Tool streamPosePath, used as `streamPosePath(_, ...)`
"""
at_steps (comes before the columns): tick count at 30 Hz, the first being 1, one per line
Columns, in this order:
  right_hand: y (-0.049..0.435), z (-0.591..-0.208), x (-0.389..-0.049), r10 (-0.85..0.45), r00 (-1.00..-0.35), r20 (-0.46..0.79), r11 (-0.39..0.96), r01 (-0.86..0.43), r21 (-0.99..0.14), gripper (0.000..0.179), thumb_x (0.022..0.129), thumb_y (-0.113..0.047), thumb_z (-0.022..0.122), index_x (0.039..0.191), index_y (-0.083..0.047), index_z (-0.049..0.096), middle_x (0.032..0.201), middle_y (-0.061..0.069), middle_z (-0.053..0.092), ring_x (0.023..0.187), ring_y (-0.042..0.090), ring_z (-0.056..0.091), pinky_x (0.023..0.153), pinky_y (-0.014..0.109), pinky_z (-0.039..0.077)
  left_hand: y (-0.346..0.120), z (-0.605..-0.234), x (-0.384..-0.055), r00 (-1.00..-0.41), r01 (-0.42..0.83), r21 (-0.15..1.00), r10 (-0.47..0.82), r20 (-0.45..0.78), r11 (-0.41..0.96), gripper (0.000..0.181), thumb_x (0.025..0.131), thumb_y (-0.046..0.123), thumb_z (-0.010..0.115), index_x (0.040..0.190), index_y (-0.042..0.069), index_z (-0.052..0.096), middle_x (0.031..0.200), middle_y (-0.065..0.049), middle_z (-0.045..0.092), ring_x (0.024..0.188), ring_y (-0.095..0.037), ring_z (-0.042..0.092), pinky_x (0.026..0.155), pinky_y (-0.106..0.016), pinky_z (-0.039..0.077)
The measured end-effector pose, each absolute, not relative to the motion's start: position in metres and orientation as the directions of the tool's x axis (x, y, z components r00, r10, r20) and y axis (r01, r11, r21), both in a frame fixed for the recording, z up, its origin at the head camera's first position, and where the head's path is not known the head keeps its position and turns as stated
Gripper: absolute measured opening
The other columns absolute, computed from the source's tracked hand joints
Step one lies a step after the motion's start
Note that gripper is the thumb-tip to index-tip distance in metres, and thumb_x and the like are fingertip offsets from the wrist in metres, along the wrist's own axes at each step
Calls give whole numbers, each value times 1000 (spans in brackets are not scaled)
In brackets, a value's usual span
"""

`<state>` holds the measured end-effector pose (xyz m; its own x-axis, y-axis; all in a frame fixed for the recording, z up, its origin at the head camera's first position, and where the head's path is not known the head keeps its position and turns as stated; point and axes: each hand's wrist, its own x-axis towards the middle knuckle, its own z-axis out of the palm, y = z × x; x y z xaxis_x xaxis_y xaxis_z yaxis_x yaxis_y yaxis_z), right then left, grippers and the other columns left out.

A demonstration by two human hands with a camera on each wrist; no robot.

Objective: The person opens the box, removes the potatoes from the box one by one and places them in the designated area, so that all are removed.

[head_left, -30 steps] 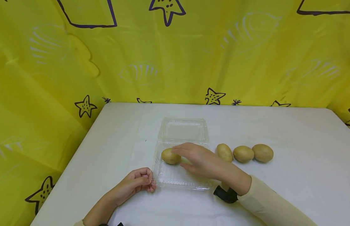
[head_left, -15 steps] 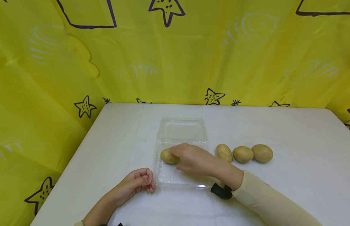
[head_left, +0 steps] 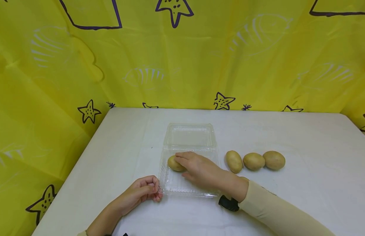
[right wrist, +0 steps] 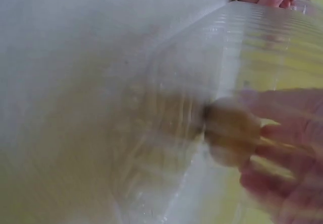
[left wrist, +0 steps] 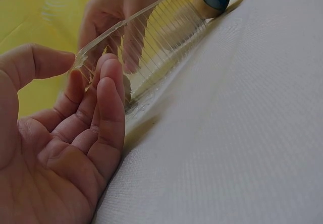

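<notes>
A clear plastic clamshell box [head_left: 174, 186] lies on the table, its lid [head_left: 189, 136] folded back away from me. My left hand [head_left: 141, 190] pinches the near left corner of the box; the left wrist view shows thumb and index finger at the rim [left wrist: 121, 25]. Inside the base, toward its left side, sits a potato [head_left: 173, 163]. The right hand [head_left: 200, 169] reaches over the box from the right and grips this potato, its fingers covering the right part. In the blurred right wrist view, fingers [right wrist: 282, 105] lie around the potato [right wrist: 232, 133].
Right of the box lie a potato [head_left: 234, 161], a second potato [head_left: 254, 161] and a third potato [head_left: 274, 160] in a row. Another potato [head_left: 244, 178] is mostly hidden under my right wrist, beside the black wrist camera [head_left: 228, 203]. A yellow printed curtain [head_left: 182, 59] hangs behind the table.
My right hand has moved slightly left and its fingers have closed onto the potato in the box. The box has shifted slightly left. The left hand has stayed at the corner.
</notes>
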<state>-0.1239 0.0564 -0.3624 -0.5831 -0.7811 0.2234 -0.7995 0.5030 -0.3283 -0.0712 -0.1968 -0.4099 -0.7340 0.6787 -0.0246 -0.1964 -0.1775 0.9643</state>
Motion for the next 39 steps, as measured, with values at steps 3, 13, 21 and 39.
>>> streamPosePath(3, 54, -365, -124, -766, -591, 255, 510, -798, -320, 47, 79, -11, 70, 121, 3, 54, 125, 14, 52, 115, 27, 48, 96, 35, 37, -197, -410, -71, -734, -195, 965, 679, -26, -174, 13, 91, 2, 39, 91, 6, 51, 88, -5, 57, 82, -15, 57, 73, -26, 45)
streamPosePath(13, 49, -369, -125, -717, -662, 218, 551, -730, -403, 45, 83, -17, 68, 122, 1, 53, 124, 18, 52, 113, 30, 50, 95, 39, 38, -197, -409, -71, -736, -194, 968, 676, -37, -159, 11, 91, 3, 40, 91, 6, 51, 88, -5, 57, 82, -15, 57, 73, -25, 46)
streamPosePath(21, 46, -373, -125, -726, -646, 238, 526, -744, -412, 41, 83, -19, 68, 115, -1, 51, 111, 9, 58, 100, 21, 55, 88, 34, 42, -197, -409, -72, -733, -187, 968, 680, -22, -169, 13, 90, 2, 39, 90, 7, 50, 88, -5, 56, 83, -15, 57, 73, -25, 45)
streamPosePath(39, 43, -373, -124, -711, -665, 228, 536, -723, -437, 36, 77, -17, 72, 107, -4, 57, 95, 2, 61, 83, 15, 55, 75, 29, 45, -197, -407, -71, -733, -186, 969, 680, -25, -165, 12, 90, 2, 40, 90, 7, 50, 87, -5, 56, 82, -15, 57, 72, -25, 45)
